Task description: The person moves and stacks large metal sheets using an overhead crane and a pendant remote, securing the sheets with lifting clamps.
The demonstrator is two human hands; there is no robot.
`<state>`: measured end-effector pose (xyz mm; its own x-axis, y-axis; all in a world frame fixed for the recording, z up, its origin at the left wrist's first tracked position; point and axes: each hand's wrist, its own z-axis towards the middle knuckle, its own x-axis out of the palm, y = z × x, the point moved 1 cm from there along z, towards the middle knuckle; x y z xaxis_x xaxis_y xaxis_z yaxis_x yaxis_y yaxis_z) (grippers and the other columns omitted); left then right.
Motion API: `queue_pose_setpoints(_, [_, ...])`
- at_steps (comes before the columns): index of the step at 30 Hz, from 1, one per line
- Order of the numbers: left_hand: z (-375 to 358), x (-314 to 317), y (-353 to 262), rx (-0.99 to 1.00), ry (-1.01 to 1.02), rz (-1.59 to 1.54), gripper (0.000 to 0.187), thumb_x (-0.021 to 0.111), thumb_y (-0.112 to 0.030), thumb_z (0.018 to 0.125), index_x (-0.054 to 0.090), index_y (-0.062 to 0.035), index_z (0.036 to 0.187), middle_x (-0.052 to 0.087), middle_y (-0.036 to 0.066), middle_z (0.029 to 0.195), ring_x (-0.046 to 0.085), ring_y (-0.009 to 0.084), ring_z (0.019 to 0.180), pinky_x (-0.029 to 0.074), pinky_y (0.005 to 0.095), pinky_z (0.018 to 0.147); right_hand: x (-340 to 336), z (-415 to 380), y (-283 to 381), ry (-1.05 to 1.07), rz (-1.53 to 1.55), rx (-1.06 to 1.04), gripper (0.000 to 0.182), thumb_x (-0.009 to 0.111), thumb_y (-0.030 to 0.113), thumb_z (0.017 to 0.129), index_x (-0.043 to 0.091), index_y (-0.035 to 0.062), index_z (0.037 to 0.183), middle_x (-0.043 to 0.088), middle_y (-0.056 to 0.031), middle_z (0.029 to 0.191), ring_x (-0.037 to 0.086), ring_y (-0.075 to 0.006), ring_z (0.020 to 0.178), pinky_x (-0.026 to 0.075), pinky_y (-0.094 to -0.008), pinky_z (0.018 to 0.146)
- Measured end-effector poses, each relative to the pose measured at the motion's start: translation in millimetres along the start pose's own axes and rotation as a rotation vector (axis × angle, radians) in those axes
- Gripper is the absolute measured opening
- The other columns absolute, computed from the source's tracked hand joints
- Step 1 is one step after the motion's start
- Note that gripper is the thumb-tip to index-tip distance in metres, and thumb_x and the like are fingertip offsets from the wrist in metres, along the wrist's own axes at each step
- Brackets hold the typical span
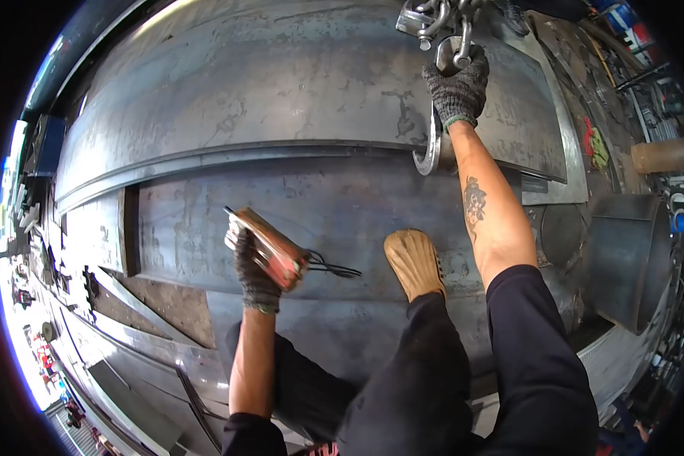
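My left hand (252,266), in a dark knit glove, is wrapped round a worn red and brown handheld device (281,254) with a short black tip at its upper end and a thin black cord loop (333,266) at its lower end. My right hand (461,85), in a grey knit glove, grips a metal shackle (450,57) below heavy chains (466,23). A curved steel hook (429,156) hangs below that hand, by the edge of the upper steel plate (281,83).
My tan shoe (413,262) rests on a lower steel plate (342,190). A large open metal pipe section (623,258) lies at the right, with a rusty cylinder (667,156) above it. Scrap strips (140,308) lie at the lower left. Another shoe (514,17) shows at the top.
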<state>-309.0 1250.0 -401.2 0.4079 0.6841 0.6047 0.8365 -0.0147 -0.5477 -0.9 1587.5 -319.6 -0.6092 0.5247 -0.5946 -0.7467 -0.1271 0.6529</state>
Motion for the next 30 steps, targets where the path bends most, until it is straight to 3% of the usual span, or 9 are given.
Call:
queue_pose_setpoints(6, [9, 11, -10, 0.227, -0.068, -0.072, 0.050, 0.065, -0.039, 0.087, 0.053, -0.0089, 0.124, 0.060, 0.005, 0.115, 0.056, 0.0233, 0.106, 0.045, 0.0401, 0.096, -7, -15, -18, 0.089, 0.159, -0.207, 0.101, 0.084, 0.042, 0.060, 0.032, 0.0097, 0.140, 0.045, -0.0174, 0.133, 0.046, -0.0367, 0.124, 0.043, -0.0452, 0.099])
queue_pose_setpoints(8, [1, 26, -7, 0.255, -0.105, -0.050, 0.049, 0.066, -0.039, 0.087, 0.054, -0.0093, 0.124, 0.059, 0.003, 0.114, 0.054, 0.0210, 0.108, 0.043, 0.0387, 0.096, -38, -61, 9, 0.342, -0.171, 0.171, 0.101, 0.080, 0.039, 0.067, 0.021, 0.0092, 0.145, 0.039, -0.0203, 0.135, 0.046, -0.0403, 0.122, 0.045, -0.0502, 0.095])
queue_pose_setpoints(11, [0, 32, 11, 0.125, -0.030, -0.117, 0.049, 0.067, -0.040, 0.086, 0.054, -0.0099, 0.123, 0.059, 0.006, 0.114, 0.056, 0.0231, 0.105, 0.046, 0.0398, 0.094, -39, -90, 13, 0.453, -0.617, 0.142, 0.106, 0.075, 0.028, 0.070, 0.009, 0.0122, 0.151, 0.031, -0.0241, 0.137, 0.050, -0.0428, 0.109, 0.046, -0.0517, 0.093])
queue_pose_setpoints(15, [-5, 36, 34, 0.060, -0.048, -0.123, 0.053, 0.067, -0.043, 0.085, 0.053, -0.0096, 0.123, 0.060, 0.008, 0.110, 0.058, 0.0251, 0.101, 0.048, 0.0422, 0.091, -52, -97, -2, 0.507, -0.573, 0.086, 0.110, 0.077, 0.030, 0.068, 0.009, 0.0139, 0.152, 0.033, -0.0262, 0.138, 0.048, -0.0441, 0.115, 0.044, -0.0512, 0.097])
queue_pose_setpoints(17, [-18, 48, 35, 0.003, -0.047, -0.127, 0.052, 0.067, -0.043, 0.085, 0.053, -0.0090, 0.122, 0.060, 0.008, 0.110, 0.058, 0.0260, 0.100, 0.049, 0.0428, 0.089, -54, -110, -37, 0.436, -0.450, -0.283, 0.110, 0.079, 0.031, 0.066, 0.012, 0.0158, 0.152, 0.036, -0.0280, 0.140, 0.046, -0.0456, 0.120, 0.043, -0.0505, 0.100])
queue_pose_setpoints(22, [-18, 42, 30, -0.040, -0.059, -0.181, 0.036, 0.068, -0.037, 0.086, 0.061, -0.0110, 0.111, 0.064, 0.003, 0.099, 0.061, 0.0215, 0.093, 0.050, 0.0401, 0.088, -53, -115, -39, 0.394, -0.324, -0.366, 0.115, 0.081, 0.034, 0.062, 0.013, 0.0171, 0.152, 0.039, -0.0300, 0.138, 0.045, -0.0465, 0.122, 0.042, -0.0507, 0.102])
queue_pose_setpoints(24, [-22, 37, 25, 0.040, -0.045, -0.193, 0.037, 0.070, -0.034, 0.085, 0.060, -0.0108, 0.113, 0.063, 0.003, 0.101, 0.061, 0.0206, 0.094, 0.051, 0.0389, 0.088, -53, -114, -29, 0.398, -0.393, -0.126, 0.117, 0.082, 0.036, 0.060, 0.013, 0.0165, 0.152, 0.039, -0.0293, 0.137, 0.045, -0.0456, 0.121, 0.041, -0.0502, 0.102])
queue_pose_setpoints(27, [-26, 37, 6, 0.050, -0.065, -0.174, 0.041, 0.072, -0.031, 0.084, 0.058, -0.0104, 0.117, 0.063, 0.003, 0.102, 0.061, 0.0206, 0.095, 0.052, 0.0400, 0.086, -49, -109, -51, 0.403, -0.362, -0.320, 0.116, 0.082, 0.035, 0.059, 0.015, 0.0150, 0.151, 0.039, -0.0273, 0.136, 0.045, -0.0438, 0.121, 0.041, -0.0491, 0.101])
queue_pose_setpoints(30, [-29, 32, -5, 0.119, -0.088, -0.100, 0.042, 0.072, -0.033, 0.084, 0.058, -0.0102, 0.116, 0.063, 0.004, 0.102, 0.060, 0.0207, 0.096, 0.051, 0.0396, 0.088, -55, -100, -38, 0.455, -0.362, -0.226, 0.115, 0.083, 0.032, 0.056, 0.019, 0.0141, 0.150, 0.039, -0.0259, 0.135, 0.046, -0.0423, 0.120, 0.042, -0.0488, 0.100])
